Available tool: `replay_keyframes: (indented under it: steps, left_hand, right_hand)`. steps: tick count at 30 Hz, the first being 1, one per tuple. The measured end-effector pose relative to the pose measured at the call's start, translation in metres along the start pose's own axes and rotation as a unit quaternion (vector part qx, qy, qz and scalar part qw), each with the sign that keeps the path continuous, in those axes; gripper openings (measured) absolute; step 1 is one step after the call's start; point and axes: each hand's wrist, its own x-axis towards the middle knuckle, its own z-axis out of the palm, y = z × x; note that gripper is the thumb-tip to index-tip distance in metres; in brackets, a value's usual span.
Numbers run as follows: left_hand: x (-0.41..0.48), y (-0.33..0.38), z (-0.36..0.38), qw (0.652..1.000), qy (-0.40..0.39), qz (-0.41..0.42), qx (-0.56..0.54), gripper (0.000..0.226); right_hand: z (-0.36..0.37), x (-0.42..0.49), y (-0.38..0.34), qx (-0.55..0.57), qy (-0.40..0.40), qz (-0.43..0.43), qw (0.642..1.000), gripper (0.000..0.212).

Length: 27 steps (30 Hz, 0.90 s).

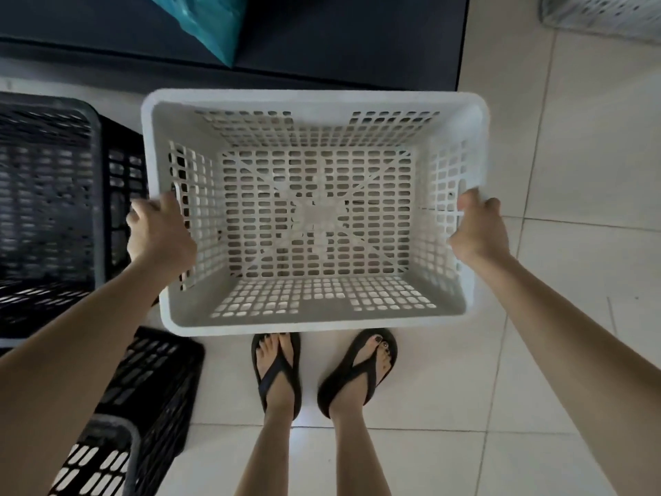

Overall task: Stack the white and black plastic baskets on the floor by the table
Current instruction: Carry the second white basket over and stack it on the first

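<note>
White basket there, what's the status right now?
Left hand and right hand grip the white basket's side rims, basket empty, upright. Black baskets to the left on the floor. Nothing in the way.

left hand (161, 230), right hand (479, 229), fingers curled closed

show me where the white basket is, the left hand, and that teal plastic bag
white basket (314, 98): head view, on its far rim.
left hand (162, 234): head view, on the back of the hand.
teal plastic bag (211, 19): head view, on its crinkled face.
</note>
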Motion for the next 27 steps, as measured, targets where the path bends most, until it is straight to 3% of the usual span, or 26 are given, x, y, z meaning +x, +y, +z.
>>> replay_keyframes:
  steps: [11,18,22,24,27]
  left_hand:
    - [-0.055,0.0,-0.025,0.998,-0.009,0.053,-0.014,0.069]
    - [-0.11,0.025,-0.078,0.996,-0.038,0.064,-0.04,0.086]
    - [-0.15,0.038,-0.117,0.995,-0.055,0.088,-0.008,0.082]
    - [-0.179,0.046,-0.141,0.992,-0.075,0.095,-0.018,0.072]
    - [-0.233,0.055,-0.173,0.991,-0.046,0.123,-0.037,0.051]
  right_hand:
    - [-0.031,-0.045,0.042,-0.021,0.006,0.018,1.0,0.057]
    - [-0.093,-0.112,0.093,0.005,0.01,0.063,0.998,0.078]
    - [-0.139,-0.162,0.122,0.013,0.023,0.089,0.996,0.094]
    - [-0.162,-0.189,0.136,0.024,0.026,0.106,0.994,0.092]
    - [-0.195,-0.225,0.16,0.057,0.035,0.123,0.99,0.092]
